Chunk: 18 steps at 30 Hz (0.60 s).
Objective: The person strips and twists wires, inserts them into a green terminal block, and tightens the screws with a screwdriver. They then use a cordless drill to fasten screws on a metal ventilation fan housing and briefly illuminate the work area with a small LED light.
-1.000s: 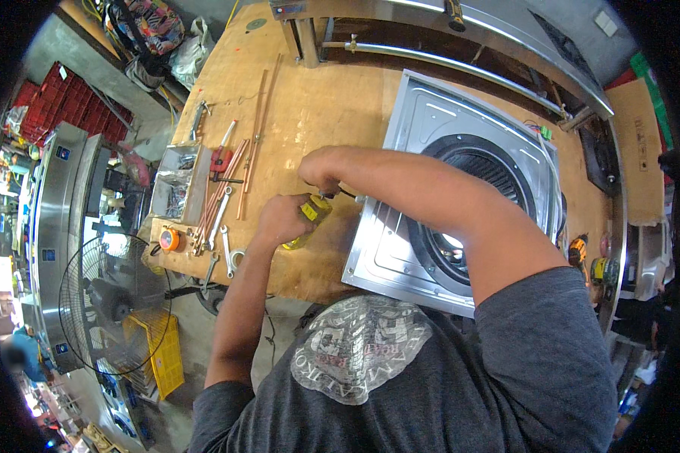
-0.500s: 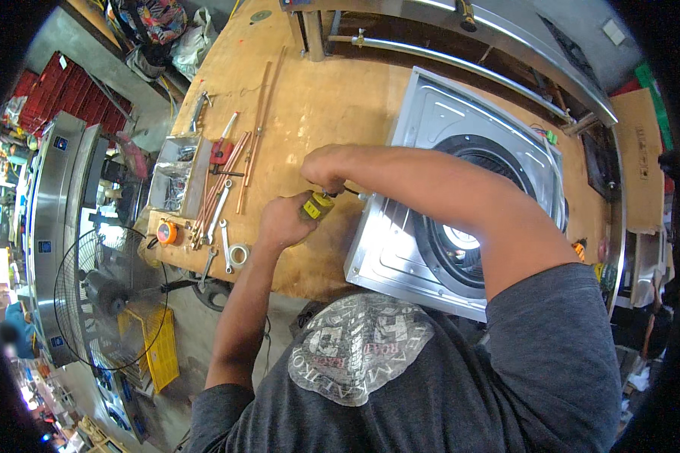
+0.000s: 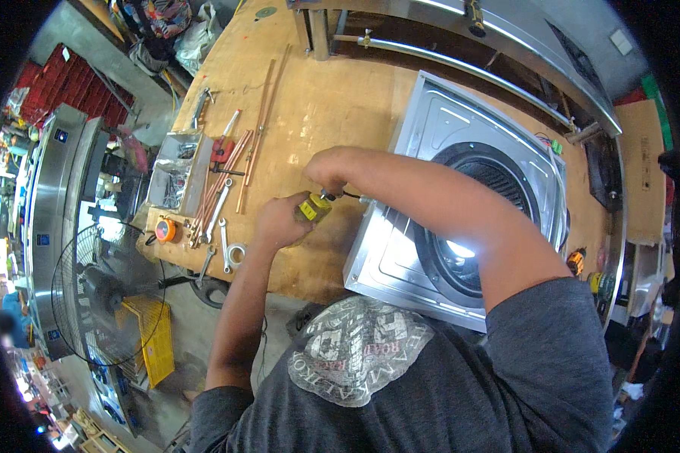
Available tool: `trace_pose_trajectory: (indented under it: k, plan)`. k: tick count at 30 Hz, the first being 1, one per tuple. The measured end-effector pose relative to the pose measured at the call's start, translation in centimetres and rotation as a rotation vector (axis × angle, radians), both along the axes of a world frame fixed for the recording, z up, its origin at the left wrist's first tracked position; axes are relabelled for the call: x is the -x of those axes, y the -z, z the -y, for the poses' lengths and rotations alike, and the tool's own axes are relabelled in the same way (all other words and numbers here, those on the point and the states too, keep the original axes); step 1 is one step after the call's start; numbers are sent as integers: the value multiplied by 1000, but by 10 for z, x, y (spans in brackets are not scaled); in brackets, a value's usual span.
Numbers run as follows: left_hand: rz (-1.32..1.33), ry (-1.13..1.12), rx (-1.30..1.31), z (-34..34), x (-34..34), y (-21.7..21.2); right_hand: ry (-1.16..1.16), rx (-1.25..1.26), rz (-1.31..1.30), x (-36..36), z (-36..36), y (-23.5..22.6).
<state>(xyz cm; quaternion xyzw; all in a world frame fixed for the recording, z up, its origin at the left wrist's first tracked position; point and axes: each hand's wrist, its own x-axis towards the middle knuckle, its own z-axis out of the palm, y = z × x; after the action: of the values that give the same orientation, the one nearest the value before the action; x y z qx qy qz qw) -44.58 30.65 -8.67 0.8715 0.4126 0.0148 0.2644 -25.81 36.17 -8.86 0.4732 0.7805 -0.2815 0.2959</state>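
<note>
My left hand (image 3: 278, 220) is wrapped round a yellow-and-black hand tool (image 3: 313, 208), which looks like a drill with a dark front end. At that front end, my right hand (image 3: 327, 169) is closed with its fingers bent down; what they pinch is mostly hidden. A short black rod or cord (image 3: 350, 195) sticks out to the right from between the hands, reaching the edge of a silvery sheet-metal housing (image 3: 389, 253). My right forearm crosses over this housing, covering part of its round black fan ring (image 3: 428, 264).
On the wooden table (image 3: 321, 98) to the left lie copper tubes (image 3: 261, 106), wrenches (image 3: 224, 245), a red clamp (image 3: 221, 151), a parts box (image 3: 175, 170), an orange tape measure (image 3: 165, 229) and a tape roll (image 3: 236, 254). A standing fan (image 3: 102, 291) is beyond the table's left side.
The view has shifted slightly. Both hands stay together at the tool, with my left hand and the tool turned or moved only a little.
</note>
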Motion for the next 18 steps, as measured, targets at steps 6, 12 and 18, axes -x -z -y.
trace_pose_trajectory:
  k: [6, 12, 18]
  plan:
    - [48, -16, -61, 7, -2, 6, -19, 343, 169, -6, -10, 30]
    - [11, -115, -42, 20, -12, 14, -3, 191, 138, 3, 2, 27]
    - [-56, -4, -18, 12, -13, 9, -100, -36, 99, 5, 28, -10]
